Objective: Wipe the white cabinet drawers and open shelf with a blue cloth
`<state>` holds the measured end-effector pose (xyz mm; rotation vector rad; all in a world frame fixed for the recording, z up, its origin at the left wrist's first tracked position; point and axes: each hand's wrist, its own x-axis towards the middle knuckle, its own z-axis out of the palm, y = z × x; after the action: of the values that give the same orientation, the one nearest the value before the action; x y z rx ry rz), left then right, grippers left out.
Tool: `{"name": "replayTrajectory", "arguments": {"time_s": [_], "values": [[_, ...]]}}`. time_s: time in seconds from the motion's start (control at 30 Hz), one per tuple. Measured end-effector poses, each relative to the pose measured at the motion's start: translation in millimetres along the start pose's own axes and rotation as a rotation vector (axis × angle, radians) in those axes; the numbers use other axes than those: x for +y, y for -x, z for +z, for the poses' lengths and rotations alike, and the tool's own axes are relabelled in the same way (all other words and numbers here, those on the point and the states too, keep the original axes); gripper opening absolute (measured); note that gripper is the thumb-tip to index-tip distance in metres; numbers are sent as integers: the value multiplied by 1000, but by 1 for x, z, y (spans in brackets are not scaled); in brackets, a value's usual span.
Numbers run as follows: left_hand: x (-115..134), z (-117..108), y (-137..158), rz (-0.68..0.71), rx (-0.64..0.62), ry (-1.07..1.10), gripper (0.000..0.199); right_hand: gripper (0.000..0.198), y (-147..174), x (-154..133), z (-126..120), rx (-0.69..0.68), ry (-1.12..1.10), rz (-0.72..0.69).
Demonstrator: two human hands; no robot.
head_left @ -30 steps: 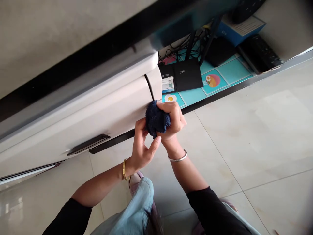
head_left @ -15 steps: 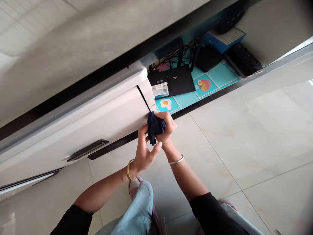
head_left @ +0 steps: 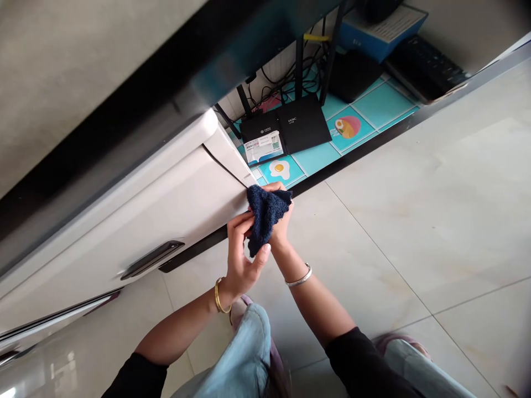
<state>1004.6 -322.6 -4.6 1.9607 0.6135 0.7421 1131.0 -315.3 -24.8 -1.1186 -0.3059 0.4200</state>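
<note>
A fuzzy dark blue cloth (head_left: 265, 213) is bunched between my two hands, by the front corner of a white drawer unit (head_left: 166, 210). My right hand (head_left: 282, 224) grips it from the right; the cloth covers most of those fingers. On the other side, my left hand (head_left: 243, 268) has its bent fingers against the cloth's left edge and its thumb by the lower tip. A gold bangle (head_left: 219, 294) circles the left wrist and a silver one (head_left: 299, 276) the right.
Behind the hands, a low shelf with a teal tile-pattern cover (head_left: 317, 157) bears black routers (head_left: 305, 124), tangled cables (head_left: 269, 99) and a blue box (head_left: 373, 38). A black handle (head_left: 153, 258) juts from the drawer front. Pale floor tiles (head_left: 394, 221) lie below.
The cloth is spread wider between my hands, covering more of the right fingers. Both hands have shifted slightly left in view. The camera has tilted, showing more of the shelf's cables.
</note>
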Motion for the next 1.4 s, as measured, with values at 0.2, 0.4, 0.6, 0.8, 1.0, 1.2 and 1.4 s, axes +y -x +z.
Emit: {"name": "replayTrajectory", "arguments": {"time_s": [0.2,0.4,0.6,0.8,1.0,1.2,1.4], "values": [[-1,-5,2,35,-50,-15,57,17,2,0,-3,24,7,12],[2,-4,0,40,-45,-4,60,17,0,-7,1,33,-10,-12],[4,-5,-2,-6,-51,-21,52,17,0,-7,2,38,-18,27],[2,-4,-5,4,-30,-15,49,13,1,1,1,33,15,-36],[-3,-3,-9,75,40,2,44,11,-1,0,0,18,55,-96],[-6,-3,-6,81,61,-39,41,11,0,-7,2,34,91,-150],[-2,-7,-7,42,43,-37,39,11,2,-11,8,47,140,-186]]}}
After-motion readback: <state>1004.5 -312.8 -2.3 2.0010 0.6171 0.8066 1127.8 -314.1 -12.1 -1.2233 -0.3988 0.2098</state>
